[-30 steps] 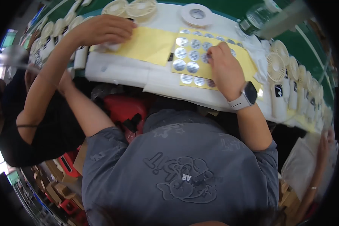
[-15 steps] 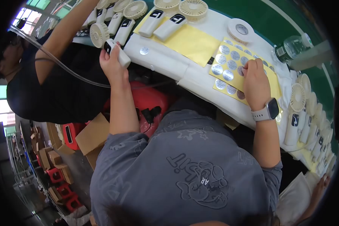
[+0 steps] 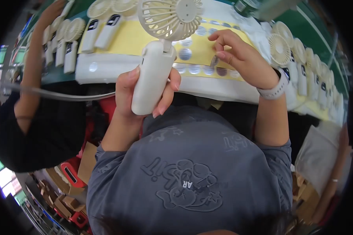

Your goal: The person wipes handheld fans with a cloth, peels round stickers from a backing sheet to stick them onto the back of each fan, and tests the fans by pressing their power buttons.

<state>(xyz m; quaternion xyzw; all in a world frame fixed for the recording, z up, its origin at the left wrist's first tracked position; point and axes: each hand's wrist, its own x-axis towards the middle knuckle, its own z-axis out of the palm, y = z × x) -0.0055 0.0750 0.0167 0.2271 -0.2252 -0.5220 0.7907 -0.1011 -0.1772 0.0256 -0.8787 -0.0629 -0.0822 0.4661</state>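
My left hand (image 3: 125, 92) is closed round the handle of a white handheld fan (image 3: 153, 78), raised upright in front of me with its caged head at the top. The plain side of the handle faces me. A small round silver sticker (image 3: 214, 60) is pinched between the fingertips of my right hand (image 3: 241, 55), just right of the fan. Behind both hands lies a yellow sheet of round silver stickers (image 3: 200, 51), partly covered by the fan and my fingers.
Several white fans (image 3: 102, 31) lie on yellow paper at the back left, beside more fans (image 3: 70, 47) near a co-worker's arm (image 3: 31, 70). Another row of fans (image 3: 306, 70) runs along the right. A green-labelled bottle (image 3: 245, 7) stands at the back. A clear tube (image 3: 55, 94) crosses the left.
My left hand has brought the fan up and to the right, turning its plain side to me. My right hand has come off the sheet with a sticker. The view has shifted.
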